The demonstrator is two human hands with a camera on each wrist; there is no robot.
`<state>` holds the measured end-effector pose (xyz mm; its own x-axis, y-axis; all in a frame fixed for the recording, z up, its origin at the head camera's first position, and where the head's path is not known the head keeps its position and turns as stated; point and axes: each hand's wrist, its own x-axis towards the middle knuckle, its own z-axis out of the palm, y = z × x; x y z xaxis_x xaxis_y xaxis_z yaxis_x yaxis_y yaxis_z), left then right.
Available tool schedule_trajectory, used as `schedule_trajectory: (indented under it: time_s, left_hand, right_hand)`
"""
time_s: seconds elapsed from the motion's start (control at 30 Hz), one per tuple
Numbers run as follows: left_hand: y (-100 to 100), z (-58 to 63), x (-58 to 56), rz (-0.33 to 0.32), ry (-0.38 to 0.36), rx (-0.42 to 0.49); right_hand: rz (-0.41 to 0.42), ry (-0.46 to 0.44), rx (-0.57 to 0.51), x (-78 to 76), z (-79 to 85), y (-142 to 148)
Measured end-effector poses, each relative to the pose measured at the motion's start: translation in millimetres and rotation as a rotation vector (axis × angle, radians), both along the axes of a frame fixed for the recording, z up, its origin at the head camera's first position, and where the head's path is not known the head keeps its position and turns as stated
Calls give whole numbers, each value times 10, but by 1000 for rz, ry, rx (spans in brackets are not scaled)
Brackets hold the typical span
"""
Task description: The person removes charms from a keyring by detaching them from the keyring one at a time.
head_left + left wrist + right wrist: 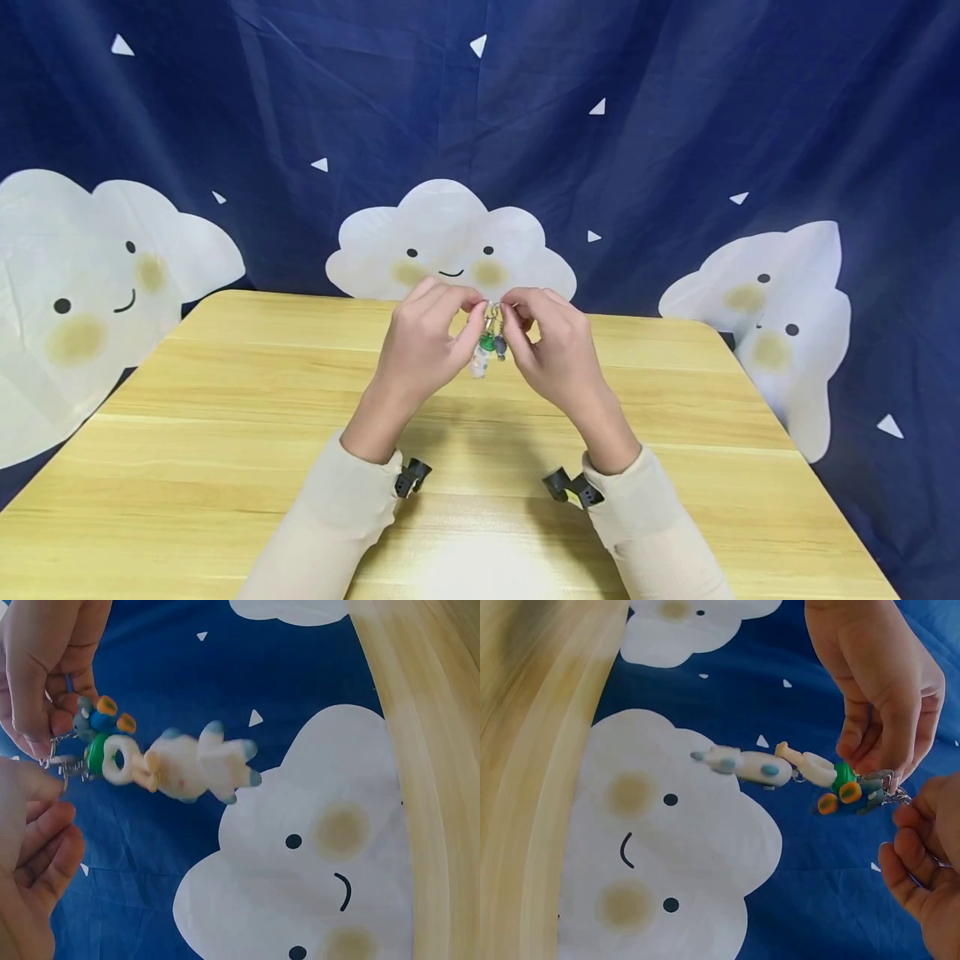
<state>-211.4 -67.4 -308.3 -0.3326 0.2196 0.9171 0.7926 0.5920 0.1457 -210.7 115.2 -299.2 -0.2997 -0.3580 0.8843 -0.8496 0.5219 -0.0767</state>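
In the head view a keychain with charms hangs between both hands above the table. My left hand (422, 346) pinches its metal fittings at the top between thumb and fingers. On the other side my right hand (558, 354) pinches the small chain of a blue-grey figure charm (105, 720) with orange feet. Below the left fingertips dangle a green piece (487, 342) with a white loop and a larger white figure (199, 766) with pale blue feet. Exactly which metal link each fingertip grips is too small to tell.
A light wooden table (262, 400) lies under the forearms. Behind it hangs a dark blue curtain (525, 108) printed with smiling white clouds and small triangles. Each cuff carries a small black wrist camera (413, 477).
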Motion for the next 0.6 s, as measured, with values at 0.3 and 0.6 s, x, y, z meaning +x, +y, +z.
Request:
schedule_trajectory:
  time_s: [0.3, 0.6]
  left_hand:
    - [-4, -4, 2, -12, 6, -58]
    - [-14, 1, 5, -9, 3, -42]
  right_hand:
    - [1, 6, -5, -11, -1, 10]
    - [5, 3, -6, -11, -6, 0]
